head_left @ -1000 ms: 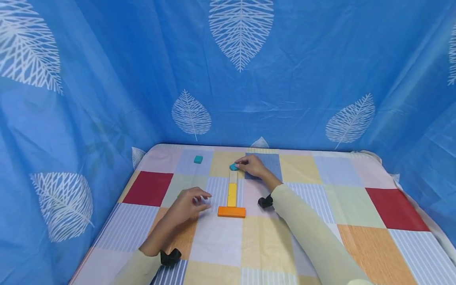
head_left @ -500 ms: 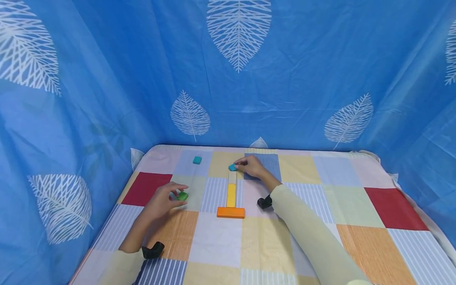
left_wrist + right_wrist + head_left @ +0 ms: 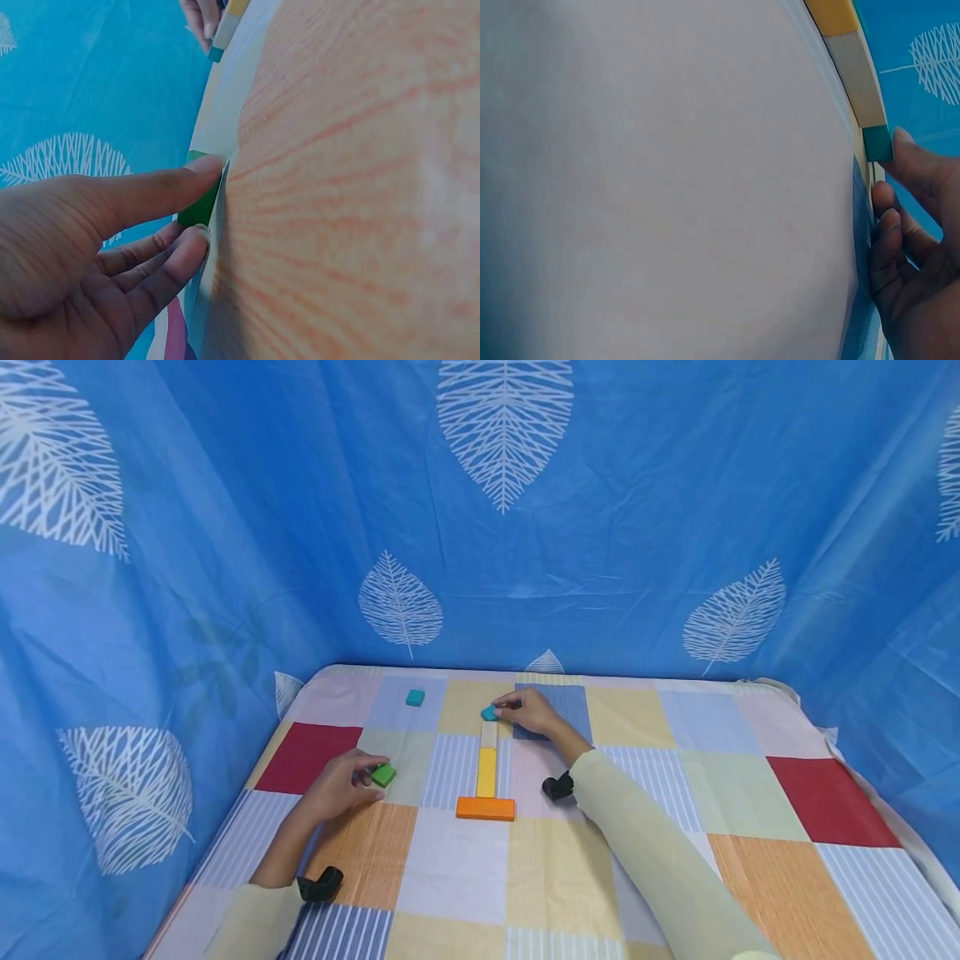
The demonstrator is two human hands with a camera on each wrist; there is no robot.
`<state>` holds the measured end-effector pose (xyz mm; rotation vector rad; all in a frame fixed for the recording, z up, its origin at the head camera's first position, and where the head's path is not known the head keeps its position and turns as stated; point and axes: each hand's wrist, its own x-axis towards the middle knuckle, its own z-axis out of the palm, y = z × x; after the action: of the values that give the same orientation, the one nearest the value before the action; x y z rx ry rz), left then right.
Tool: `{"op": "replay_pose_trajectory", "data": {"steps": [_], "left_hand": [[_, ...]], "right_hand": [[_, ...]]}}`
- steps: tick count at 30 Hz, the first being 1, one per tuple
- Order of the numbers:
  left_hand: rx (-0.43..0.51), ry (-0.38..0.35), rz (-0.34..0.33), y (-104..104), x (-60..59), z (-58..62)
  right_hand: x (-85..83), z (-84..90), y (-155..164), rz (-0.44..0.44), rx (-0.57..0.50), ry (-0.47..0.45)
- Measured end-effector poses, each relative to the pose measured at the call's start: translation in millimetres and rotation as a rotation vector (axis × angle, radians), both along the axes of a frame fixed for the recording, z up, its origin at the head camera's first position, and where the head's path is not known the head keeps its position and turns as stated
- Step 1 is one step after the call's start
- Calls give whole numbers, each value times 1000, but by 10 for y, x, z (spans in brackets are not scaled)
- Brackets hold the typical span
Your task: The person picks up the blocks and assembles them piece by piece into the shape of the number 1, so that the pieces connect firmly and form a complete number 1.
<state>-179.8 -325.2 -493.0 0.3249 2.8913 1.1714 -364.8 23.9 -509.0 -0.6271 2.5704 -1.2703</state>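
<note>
1. Left hand (image 3: 337,787) sits lower left of centre in the head view, on the patchwork tablecloth (image 3: 675,860); thumb and fingers pinch a small green block (image 3: 384,774).
2. Left wrist view confirms it: thumb tip on top of the green block (image 3: 199,206), another fingertip under it, block lying on the cloth at the edge of an orange-striped patch.
3. Right hand (image 3: 531,710) is at centre frame, farther back on the table; its fingertips touch a small teal block (image 3: 489,713).
4. Right wrist view: the teal block (image 3: 877,143) lies just off the far end of the pale wooden bar (image 3: 859,71), thumb tip against its side, other fingers loosely curled beside it. Whether it is truly gripped or only touched, cannot tell.
5. Pale bar (image 3: 490,734) runs in line with a yellow bar (image 3: 487,772), end to end, toward the camera.
6. An orange block (image 3: 486,808) lies crosswise at the near end of the yellow bar, touching or just beside it.
7. A second teal block (image 3: 415,697) lies alone, upper left on the cloth, well apart from both hands.
8. Blue leaf-print curtain (image 3: 480,510) fills the background and both sides.
9. Black wrist mounts show at both cream sleeves.
</note>
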Motion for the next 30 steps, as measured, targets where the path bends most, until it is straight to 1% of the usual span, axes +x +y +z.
{"op": "replay_pose_trajectory", "data": {"steps": [5, 8, 14, 21, 24, 30], "left_hand": [[11, 4, 4, -18, -36, -24], [11, 15, 7, -12, -56, -27], [11, 13, 24, 19, -90, -24], [5, 69, 13, 100, -165, -33], [10, 72, 34, 161, -204, -11], [42, 49, 81, 296, -321, 15]], "right_hand": [[-7, 2, 19, 19, -16, -28], [-13, 0, 31, 27, -19, -27], [-15, 0, 40, 25, -20, -31], [-21, -21, 48, 23, -19, -39], [-27, -28, 52, 29, -18, -35], [-32, -27, 54, 41, -15, -27]]}}
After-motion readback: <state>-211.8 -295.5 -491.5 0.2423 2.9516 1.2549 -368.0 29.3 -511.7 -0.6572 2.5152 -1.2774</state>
